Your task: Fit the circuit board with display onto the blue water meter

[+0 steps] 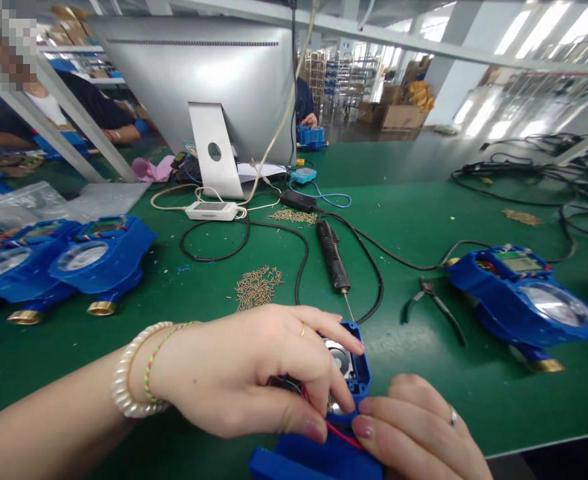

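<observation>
Pinched between your left hand point(254, 373) and right hand point(419, 427), thin red wires point(341, 435) sit inside the open blue meter housing point(357, 363) at the near table edge point(524, 400). Treat the wires as fragile; hold the rigid plastic walls instead.

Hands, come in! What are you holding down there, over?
Left hand and right hand both on the open blue housing, fingers at its red wires. Electric screwdriver lies just behind, tip toward the housing. Screw pile beside it.
</observation>
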Tool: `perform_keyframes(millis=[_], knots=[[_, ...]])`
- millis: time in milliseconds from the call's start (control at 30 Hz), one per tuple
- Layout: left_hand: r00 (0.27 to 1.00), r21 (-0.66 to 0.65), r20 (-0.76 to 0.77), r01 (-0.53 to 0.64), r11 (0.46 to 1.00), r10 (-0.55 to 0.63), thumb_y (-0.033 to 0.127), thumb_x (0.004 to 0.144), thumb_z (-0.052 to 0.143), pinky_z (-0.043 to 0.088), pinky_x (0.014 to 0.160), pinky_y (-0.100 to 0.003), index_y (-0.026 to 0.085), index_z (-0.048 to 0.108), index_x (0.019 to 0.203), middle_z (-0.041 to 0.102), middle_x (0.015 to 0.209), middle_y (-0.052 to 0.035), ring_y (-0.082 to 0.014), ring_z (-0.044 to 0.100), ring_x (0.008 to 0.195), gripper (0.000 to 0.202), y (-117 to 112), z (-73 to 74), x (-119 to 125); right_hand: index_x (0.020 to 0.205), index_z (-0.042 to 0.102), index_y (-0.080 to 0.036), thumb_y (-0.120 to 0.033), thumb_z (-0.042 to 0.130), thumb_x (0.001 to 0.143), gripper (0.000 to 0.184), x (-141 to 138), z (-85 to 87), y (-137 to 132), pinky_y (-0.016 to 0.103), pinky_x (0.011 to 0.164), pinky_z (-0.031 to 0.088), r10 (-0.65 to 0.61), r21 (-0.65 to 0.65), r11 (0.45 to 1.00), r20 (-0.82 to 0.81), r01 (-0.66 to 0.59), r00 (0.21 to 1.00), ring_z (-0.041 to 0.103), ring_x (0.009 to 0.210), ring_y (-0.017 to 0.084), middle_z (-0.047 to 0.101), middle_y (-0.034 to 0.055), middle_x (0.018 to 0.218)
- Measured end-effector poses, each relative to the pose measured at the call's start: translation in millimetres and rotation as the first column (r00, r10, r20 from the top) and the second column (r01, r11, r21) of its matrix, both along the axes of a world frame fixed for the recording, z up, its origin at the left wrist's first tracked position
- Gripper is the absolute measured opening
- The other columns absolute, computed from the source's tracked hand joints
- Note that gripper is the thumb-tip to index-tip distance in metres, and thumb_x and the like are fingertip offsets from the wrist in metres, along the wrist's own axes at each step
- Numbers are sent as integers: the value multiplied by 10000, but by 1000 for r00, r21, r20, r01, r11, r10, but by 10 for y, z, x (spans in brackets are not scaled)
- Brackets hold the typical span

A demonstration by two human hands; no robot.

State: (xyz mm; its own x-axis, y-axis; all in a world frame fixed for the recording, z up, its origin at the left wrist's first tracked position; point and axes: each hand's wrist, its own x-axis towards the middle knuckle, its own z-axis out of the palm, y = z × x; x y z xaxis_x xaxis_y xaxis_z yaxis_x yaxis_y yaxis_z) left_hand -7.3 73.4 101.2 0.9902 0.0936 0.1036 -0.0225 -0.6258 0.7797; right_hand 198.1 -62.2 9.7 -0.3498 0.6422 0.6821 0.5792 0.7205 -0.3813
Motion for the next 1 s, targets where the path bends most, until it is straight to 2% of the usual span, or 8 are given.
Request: perform_keyframes(millis=[100,267,467,567,667,767,867,1000], knots=[[1000,-20,-30,6,1000,-7,76,804,683,337,1139,-358,202,615,798,732,904,-13,-181,640,1041,143,10,-7,-5,1164,580,-184,-166,544,909,258,-39,-23,15,299,613,524,-1,35,999,-25,2,1000,692,721,174,750,56,858],[997,295,-62,-25,955,46,224,909,578,266,1143,-386,199,635,863,682,770,-8,-175,619,910,77,17,-29,-31,1168,576,-202,-106,556,863,319,-85,-98,47,305,622,522,-64,-32,998,-169,59,984,673,729,178,726,69,882],[983,456,-34,-145,878,180,183,917,487,374,822,-343,213,648,972,665,765,-29,-196,536,765,173,-1,-114,-84,1128,592,-186,-62,565,823,330,-86,-145,74,309,721,500,-85,-164,986,-332,32,940,618,852,177,661,61,936],[947,388,-54,-273,881,317,169,906,481,366,711,-290,185,638,837,630,720,-17,-167,527,711,172,-44,-140,-100,1092,602,-210,-114,579,852,259,-119,-150,87,297,747,475,-167,-310,950,-398,38,902,585,866,170,635,42,939],[889,141,-188,-396,907,417,240,925,496,372,603,-208,165,608,729,590,662,24,-109,520,612,238,-92,-126,-102,976,634,-222,-176,559,892,121,-177,-113,98,260,707,454,-258,-444,895,-458,32,851,566,801,149,618,19,869],[831,-61,-325,-495,867,451,265,901,528,386,566,-170,164,622,749,599,672,40,-99,528,605,206,-123,-97,-106,923,648,-220,-257,565,905,92,-228,-79,109,238,688,447,-347,-569,823,-506,-3,790,561,768,143,605,10,823],[799,-102,-379,-537,838,466,268,892,515,365,505,-163,165,615,759,570,609,47,-93,505,537,195,-137,-93,-123,894,651,-207,-332,581,897,143,-253,-80,119,237,685,446,-437,-673,738,-538,-55,721,556,757,149,603,12,797],[791,-95,-382,-549,831,479,262,870,515,349,492,-161,163,631,769,552,590,47,-92,491,532,183,-139,-135,-148,904,653,-208,-383,598,881,185,-258,-84,131,229,683,438,-481,-717,690,-558,-100,676,526,726,140,605,2,769]])
